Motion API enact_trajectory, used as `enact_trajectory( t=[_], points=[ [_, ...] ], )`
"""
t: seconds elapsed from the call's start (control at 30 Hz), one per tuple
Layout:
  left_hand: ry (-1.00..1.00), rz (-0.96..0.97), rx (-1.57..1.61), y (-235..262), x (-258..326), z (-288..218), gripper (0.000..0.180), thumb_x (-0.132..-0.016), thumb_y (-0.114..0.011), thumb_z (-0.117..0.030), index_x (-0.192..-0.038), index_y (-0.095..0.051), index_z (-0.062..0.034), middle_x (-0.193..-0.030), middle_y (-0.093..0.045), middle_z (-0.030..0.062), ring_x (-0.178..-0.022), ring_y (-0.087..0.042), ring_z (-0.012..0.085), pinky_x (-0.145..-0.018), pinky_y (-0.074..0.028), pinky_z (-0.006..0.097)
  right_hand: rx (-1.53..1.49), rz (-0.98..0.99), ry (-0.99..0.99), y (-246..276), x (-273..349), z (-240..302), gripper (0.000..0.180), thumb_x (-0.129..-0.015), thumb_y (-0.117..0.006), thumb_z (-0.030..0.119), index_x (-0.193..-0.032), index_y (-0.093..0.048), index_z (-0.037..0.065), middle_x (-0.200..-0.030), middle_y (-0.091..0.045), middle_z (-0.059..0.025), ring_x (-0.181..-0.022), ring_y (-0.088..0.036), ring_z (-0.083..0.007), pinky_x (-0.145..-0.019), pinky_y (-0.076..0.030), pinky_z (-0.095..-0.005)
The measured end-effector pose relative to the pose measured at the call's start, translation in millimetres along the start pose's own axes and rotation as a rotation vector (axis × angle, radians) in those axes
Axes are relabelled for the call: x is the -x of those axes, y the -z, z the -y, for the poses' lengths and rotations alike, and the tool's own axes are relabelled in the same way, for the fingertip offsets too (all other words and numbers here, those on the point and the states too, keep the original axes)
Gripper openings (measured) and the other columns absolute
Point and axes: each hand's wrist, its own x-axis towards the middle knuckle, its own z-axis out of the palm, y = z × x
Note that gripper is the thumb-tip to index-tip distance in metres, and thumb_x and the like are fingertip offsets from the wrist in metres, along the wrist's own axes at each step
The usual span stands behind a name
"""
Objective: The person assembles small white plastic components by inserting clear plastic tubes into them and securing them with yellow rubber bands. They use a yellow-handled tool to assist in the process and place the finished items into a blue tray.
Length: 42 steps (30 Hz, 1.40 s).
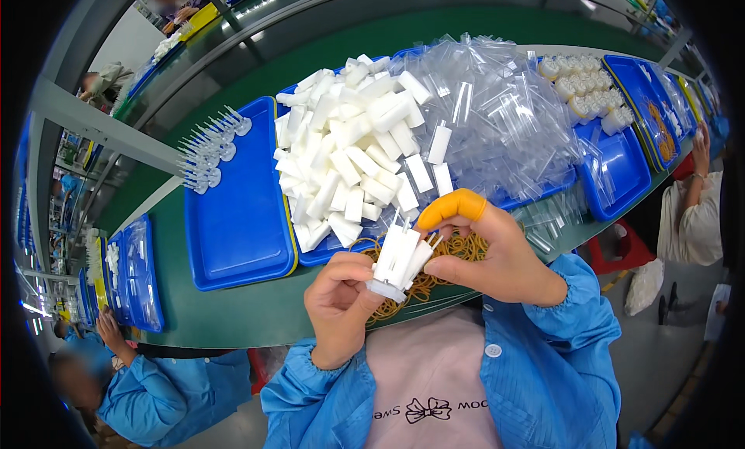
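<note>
At seven o'clock, left grip (334,305): pinching white assembly (398,256), seemingly part-built
Right grip (502,251): pinching its side
White blocks (345,166): loose, toward eleven o'clock

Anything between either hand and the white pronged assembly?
Nothing visible: the left hand holds the white pronged assembly by its base; the right hand is beside it. Tan bands lie beneath, not between.

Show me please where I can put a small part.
Free: most of the blue tray between spiked clear parts and white blocks; green tabletop along its lower left edge. Crowded: those blocks, clear sleeves and tan bands.
</note>
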Motion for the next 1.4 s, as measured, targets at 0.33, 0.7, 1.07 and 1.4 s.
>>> enact_trajectory(
  t=[0.33, 0.7, 1.07, 1.4],
  points=[
    [-0.021, -0.012, 0.002, 1, -1, -1, 0.020, -0.079, -0.066, 0.005, -0.096, -0.057, -0.0010, -0.101, -0.055, 0.0098, -0.090, -0.055, 0.0148, -0.079, -0.046, 0.027, -0.444, 0.267, -0.402, 16, -9, 11, 0.015, -0.084, -0.064, 0.008, -0.095, -0.057, 0.002, -0.087, -0.062, -0.0043, -0.076, -0.056, -0.0053, -0.068, -0.045, -0.0199],
    [-0.006, -0.006, 0.039, -2, -4, -1, 0.025, -0.081, -0.065, 0.004, -0.103, -0.053, -0.0003, -0.099, -0.056, 0.0087, -0.093, -0.057, 0.0165, -0.082, -0.048, 0.029, 0.025, 0.032, 0.114, 8, -8, 4, 0.035, -0.077, -0.068, 0.010, -0.111, -0.062, 0.003, -0.101, -0.061, -0.0086, -0.091, -0.059, -0.0193, -0.081, -0.046, -0.0305],
    [0.039, -0.152, 0.024, 0, -7, -2, 0.038, -0.080, -0.067, 0.000, -0.113, -0.049, 0.0003, -0.099, -0.058, 0.0075, -0.092, -0.058, 0.0141, -0.081, -0.047, 0.027, 0.540, -0.267, 0.386, 17, -24, 5, 0.030, -0.074, -0.065, 0.005, -0.103, -0.065, 0.002, -0.107, -0.057, -0.0108, -0.095, -0.055, -0.0293, -0.081, -0.044, -0.0366],
    [0.032, -0.198, 0.067, 7, -7, -3, 0.036, -0.080, -0.069, -0.005, -0.110, -0.049, -0.0006, -0.103, -0.061, 0.0110, -0.093, -0.059, 0.0154, -0.081, -0.047, 0.027, 1.390, -0.301, 0.499, 36, -59, -28, 0.017, -0.067, -0.059, 0.007, -0.083, -0.067, 0.009, -0.082, -0.050, -0.0042, -0.081, -0.050, -0.0209, -0.074, -0.037, -0.0347]
  ],
)
